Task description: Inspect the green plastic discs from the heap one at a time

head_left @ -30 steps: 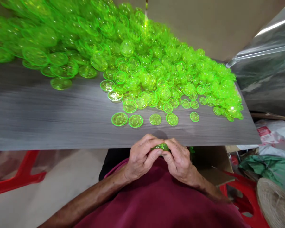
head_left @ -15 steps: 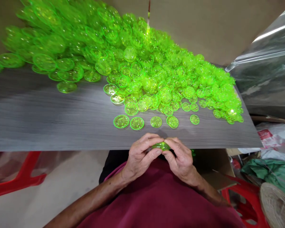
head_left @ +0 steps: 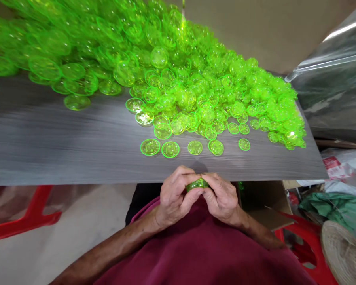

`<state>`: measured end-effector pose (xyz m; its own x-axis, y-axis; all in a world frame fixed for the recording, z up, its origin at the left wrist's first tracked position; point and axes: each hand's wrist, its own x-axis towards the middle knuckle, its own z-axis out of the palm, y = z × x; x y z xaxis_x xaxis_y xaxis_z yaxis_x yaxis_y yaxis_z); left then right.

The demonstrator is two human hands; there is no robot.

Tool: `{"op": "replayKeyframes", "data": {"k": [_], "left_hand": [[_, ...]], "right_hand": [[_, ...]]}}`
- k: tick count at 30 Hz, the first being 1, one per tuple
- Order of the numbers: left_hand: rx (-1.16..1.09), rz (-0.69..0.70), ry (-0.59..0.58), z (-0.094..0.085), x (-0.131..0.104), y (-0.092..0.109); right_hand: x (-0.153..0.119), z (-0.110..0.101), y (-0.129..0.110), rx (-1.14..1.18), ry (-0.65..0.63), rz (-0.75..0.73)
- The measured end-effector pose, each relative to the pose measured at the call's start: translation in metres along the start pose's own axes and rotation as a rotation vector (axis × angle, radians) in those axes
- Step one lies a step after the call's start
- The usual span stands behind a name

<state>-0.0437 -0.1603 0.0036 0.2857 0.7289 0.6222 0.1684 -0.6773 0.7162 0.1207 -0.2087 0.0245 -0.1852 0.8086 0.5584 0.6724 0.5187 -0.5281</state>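
A round, clear green plastic piece (head_left: 197, 184) is held between both hands just in front of the table's near edge. My left hand (head_left: 178, 193) grips its left side with thumb and fingers. On the right side, my right hand (head_left: 221, 196) pinches the same piece. Fingertips of the two hands nearly meet over it and hide part of it. Beyond the hands, several loose green discs lie on the grey table, among them one disc (head_left: 195, 147) straight ahead. A large heap of similar green pieces (head_left: 178, 95) covers the back of the table.
The grey table (head_left: 62, 158) runs across the view. Under its right part stands an open cardboard box (head_left: 267, 204). Red stools (head_left: 32, 213) show at lower left and lower right. Clear plastic sheeting (head_left: 338, 87) hangs at right, above bags and a green cloth (head_left: 332, 209).
The view has shifted slightly, so the heap and table appear a little higher. Both hands still hold the green piece, which is now tilted a bit differently between the fingers.
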Motion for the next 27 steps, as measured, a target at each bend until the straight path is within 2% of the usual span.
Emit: {"op": "replayKeyframes", "data": {"k": [4, 8, 10, 14, 17, 20, 23, 27], "left_hand": [[-0.01, -0.028, 0.021, 0.006, 0.0, 0.001], [-0.145, -0.21, 0.019, 0.011, 0.002, -0.001], [-0.27, -0.357, -0.026, 0.011, 0.006, -0.004], [-0.468, -0.63, -0.131, 0.008, 0.017, -0.008], [-0.539, -0.77, -0.241, 0.007, 0.024, -0.008], [-0.61, -0.901, -0.268, 0.011, 0.028, -0.008], [-0.618, -0.962, -0.233, 0.018, 0.03, -0.01], [-0.537, -0.949, -0.225, 0.023, 0.03, -0.014]], "right_hand": [[-0.002, 0.004, 0.004, 0.035, 0.057, 0.028], [-0.006, 0.008, 0.008, 0.029, 0.084, 0.104], [-0.008, 0.008, 0.01, 0.078, 0.105, 0.215], [-0.008, 0.006, 0.012, 0.362, 0.073, 0.568], [-0.004, 0.006, 0.012, 0.552, 0.028, 0.767], [0.001, 0.011, 0.014, 0.702, 0.059, 0.931], [0.004, 0.018, 0.016, 0.835, 0.107, 1.03], [0.009, 0.02, 0.015, 0.893, 0.136, 1.098]]}}
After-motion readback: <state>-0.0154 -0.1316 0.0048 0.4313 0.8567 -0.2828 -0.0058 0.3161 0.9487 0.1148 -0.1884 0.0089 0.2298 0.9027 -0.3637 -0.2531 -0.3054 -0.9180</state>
